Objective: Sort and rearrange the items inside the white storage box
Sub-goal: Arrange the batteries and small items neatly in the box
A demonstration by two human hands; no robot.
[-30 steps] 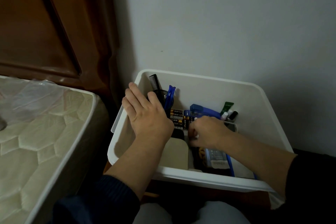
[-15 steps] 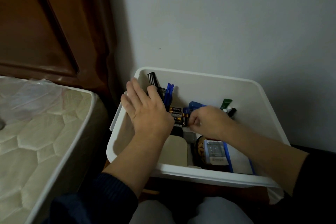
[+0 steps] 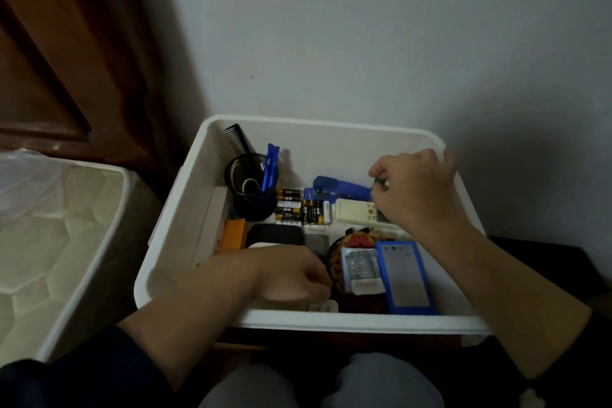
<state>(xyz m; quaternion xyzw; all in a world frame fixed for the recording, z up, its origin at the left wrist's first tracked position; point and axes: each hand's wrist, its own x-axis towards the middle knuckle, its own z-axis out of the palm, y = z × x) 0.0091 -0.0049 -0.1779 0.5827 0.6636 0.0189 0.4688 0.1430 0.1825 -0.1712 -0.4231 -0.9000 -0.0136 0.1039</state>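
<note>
- Box (image 3: 331, 132), white and open-topped, stands against the wall beside the bed (image 3: 49, 242).
- Left hand (image 3: 291, 272) is curled low at the box's near side; what it grips cannot be told.
- Right hand (image 3: 417, 189) pinches a small dark thing above the blue stapler (image 3: 341, 187).
- Batteries (image 3: 299, 207) lie between the hands, beside a black cup (image 3: 251, 195).

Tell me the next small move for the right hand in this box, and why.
Probably set the small dark item pinched in the right hand down at the back right of the white storage box. The hand hovers above the blue stapler, and that corner's floor looks bare.
</note>
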